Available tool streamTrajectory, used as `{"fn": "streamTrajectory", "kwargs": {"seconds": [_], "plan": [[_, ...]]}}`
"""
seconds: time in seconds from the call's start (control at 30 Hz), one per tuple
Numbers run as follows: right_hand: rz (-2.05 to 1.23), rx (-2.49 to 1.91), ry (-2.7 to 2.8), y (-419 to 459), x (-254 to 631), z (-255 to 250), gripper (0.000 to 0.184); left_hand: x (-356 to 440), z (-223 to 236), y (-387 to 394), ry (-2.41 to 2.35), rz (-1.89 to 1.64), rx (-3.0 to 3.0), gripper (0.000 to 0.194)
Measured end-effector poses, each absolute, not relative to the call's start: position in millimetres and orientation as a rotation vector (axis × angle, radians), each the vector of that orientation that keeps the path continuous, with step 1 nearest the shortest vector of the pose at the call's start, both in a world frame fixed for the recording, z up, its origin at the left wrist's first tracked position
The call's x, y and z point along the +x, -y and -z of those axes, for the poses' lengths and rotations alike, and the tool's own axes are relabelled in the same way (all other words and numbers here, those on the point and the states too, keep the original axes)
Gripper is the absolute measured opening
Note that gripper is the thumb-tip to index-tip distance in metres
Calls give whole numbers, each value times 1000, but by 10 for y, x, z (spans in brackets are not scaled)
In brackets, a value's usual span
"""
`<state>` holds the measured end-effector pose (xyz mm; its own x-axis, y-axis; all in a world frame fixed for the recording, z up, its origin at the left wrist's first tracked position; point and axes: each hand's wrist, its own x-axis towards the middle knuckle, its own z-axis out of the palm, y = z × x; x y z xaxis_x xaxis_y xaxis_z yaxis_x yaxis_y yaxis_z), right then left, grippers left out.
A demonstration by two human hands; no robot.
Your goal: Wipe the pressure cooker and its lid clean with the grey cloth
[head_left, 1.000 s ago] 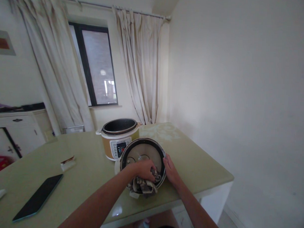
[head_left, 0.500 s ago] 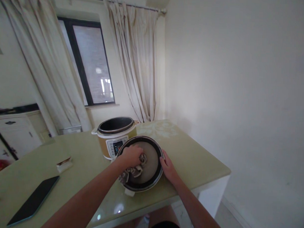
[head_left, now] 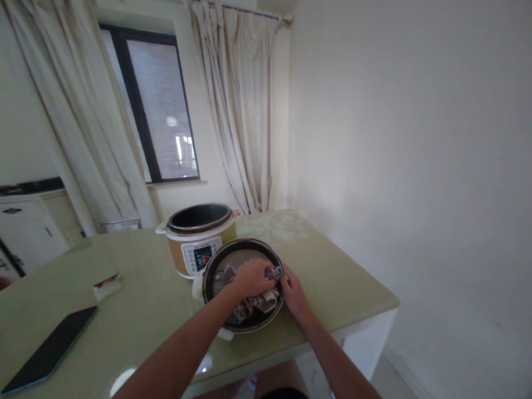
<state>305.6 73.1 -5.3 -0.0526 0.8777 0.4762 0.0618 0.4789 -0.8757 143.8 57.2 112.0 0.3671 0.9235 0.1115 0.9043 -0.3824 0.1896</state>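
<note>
grip, left hand (head_left: 255,277): fingers closed on a crumpled, patterned, grey-and-cream fabric cloth (head_left: 269,302), which spreads over the inner face of the lid beneath.

grip, right hand (head_left: 295,295): clasping the right side of the rim, thumb at the edge; a hold that seems meant to steady the piece against the cloth's push.

item, round grey lid (head_left: 242,257) with a dark inner ring and white outer tabs: inner side turned up toward the person, presumably so the cloth can reach it; located on the near part of the surface, close to the person. whether it lies flat or tilts cannot be told.

item, white-and-gold round electric cooker (head_left: 197,236): upright, open-topped, just behind the lid, control panel facing the person; contact between the two cannot be told.

item, flat black slab with a blue-green edge (head_left: 51,349): far left, well apart, likely out of the arms' way.

item, small white piece with a reddish-brown edge (head_left: 107,287): beyond the slab.

support, pale green glossy surface (head_left: 328,283): carries all items.
</note>
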Motion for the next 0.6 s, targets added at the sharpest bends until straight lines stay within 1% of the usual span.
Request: {"fn": "streamTrajectory", "kwargs": {"seconds": [0.13,0.23,0.3,0.37,0.47,0.6], "plan": [[-847,-911,1420,-757,3041,61,52,1182,-1104,-485,-1405,-105,2498,51],[-884,-913,1406,-768,3022,67,56,987,-1145,-444,-1253,97,2505,53],[-893,-876,1428,-760,3014,46,58,901,-1198,-427,-1252,250,2512,51],[-889,-833,1443,-740,3012,10,58,852,-1251,-423,-1344,313,2543,47],[-903,-803,1427,-704,3021,-29,59,815,-1295,-468,-1516,184,2637,41],[-925,-813,1404,-699,3042,-15,62,813,-1295,-652,-1853,-226,2661,39]]}}
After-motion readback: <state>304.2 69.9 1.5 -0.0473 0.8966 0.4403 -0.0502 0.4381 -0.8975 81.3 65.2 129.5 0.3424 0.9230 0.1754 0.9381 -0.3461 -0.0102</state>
